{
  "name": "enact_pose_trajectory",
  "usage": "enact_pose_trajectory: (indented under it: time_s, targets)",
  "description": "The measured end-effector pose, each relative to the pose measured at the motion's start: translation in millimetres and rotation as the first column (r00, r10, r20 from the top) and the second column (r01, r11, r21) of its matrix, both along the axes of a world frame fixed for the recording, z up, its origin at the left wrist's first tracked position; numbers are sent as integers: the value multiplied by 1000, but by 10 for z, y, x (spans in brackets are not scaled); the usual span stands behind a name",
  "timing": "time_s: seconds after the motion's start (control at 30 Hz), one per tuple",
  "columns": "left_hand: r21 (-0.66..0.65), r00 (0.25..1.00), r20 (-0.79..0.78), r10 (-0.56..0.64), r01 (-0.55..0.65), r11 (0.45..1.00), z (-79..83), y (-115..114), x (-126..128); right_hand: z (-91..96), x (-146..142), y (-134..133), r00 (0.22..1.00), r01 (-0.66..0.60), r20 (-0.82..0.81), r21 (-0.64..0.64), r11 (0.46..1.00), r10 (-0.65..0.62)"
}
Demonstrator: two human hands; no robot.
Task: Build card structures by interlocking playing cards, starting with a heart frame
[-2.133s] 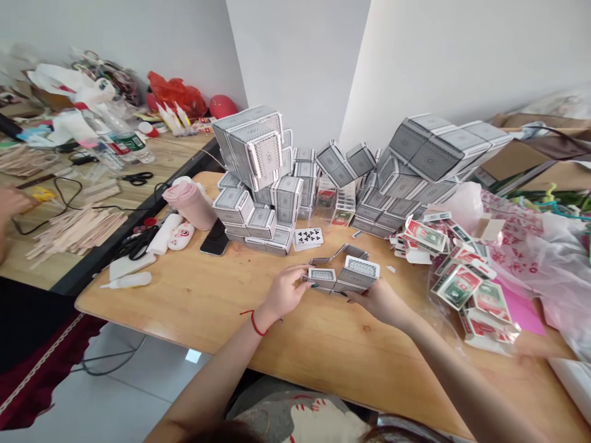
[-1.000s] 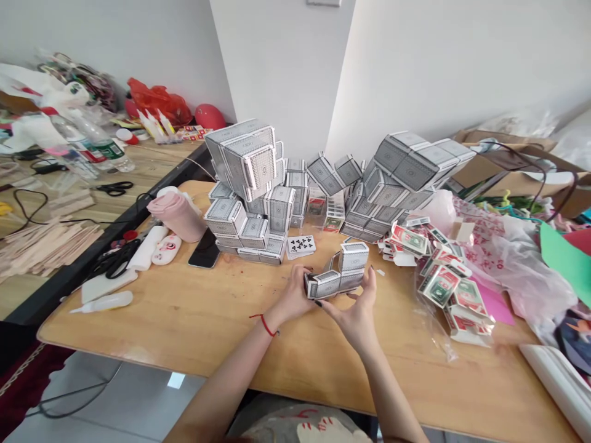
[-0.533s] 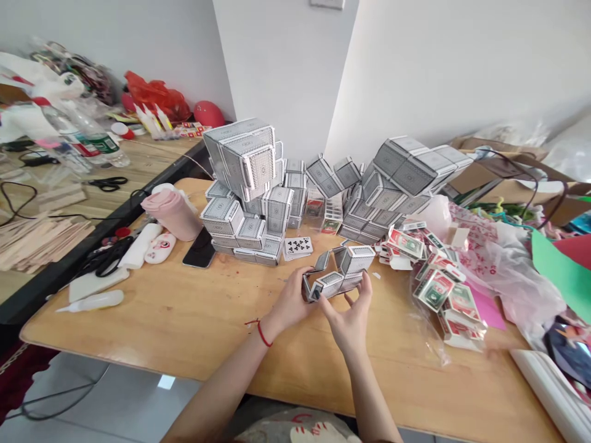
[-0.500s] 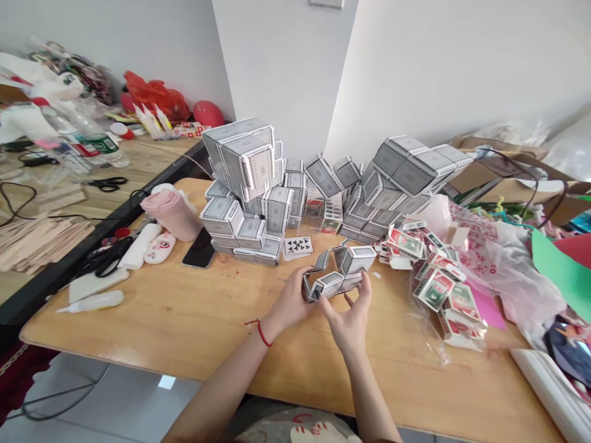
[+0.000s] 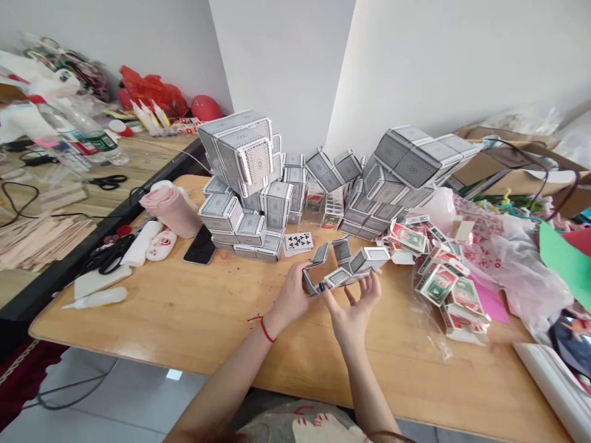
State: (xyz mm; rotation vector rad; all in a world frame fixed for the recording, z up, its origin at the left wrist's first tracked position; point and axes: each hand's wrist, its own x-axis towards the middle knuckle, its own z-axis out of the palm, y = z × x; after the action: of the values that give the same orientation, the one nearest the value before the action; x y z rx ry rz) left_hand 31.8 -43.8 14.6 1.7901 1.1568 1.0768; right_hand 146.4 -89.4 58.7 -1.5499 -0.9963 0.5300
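A chain of grey patterned card boxes joined together (image 5: 344,266) hangs just above the wooden table (image 5: 194,314), bent into a zigzag. My left hand (image 5: 295,295), with a red string at its wrist, grips the chain's left end. My right hand (image 5: 355,311) is palm up under the chain's right part, with fingers curled against it. Behind stand tall stacks of the same grey boxes (image 5: 244,178) and a second heap (image 5: 406,166). A face-up playing card (image 5: 298,242) lies in front of the left stack.
Red-and-green flat cartons (image 5: 443,271) spill from a clear bag at my right. A pink roll (image 5: 173,209), a black phone (image 5: 201,245), scissors (image 5: 108,255) and a glue bottle (image 5: 95,298) lie at the left. A second table (image 5: 55,203) holds bottles and wooden sticks.
The box chain was lifted off the table, folded into a compact block, then spread back out into a zigzag. Both hands stayed on it; my right palm turned upward.
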Motion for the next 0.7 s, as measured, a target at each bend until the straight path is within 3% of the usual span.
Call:
enact_pose_trajectory:
  time_s: [0.33, 0.7]
  targets:
    - [1, 991, -23, 132, -132, 991, -13, 8, 78, -186, -17, 42, 993, 104, -58, 111, 988, -98]
    - [-66, 996, -27, 90, -92, 994, 40, 1, 76, -215, -38, 36, 992, 118, -69, 145, 982, -109]
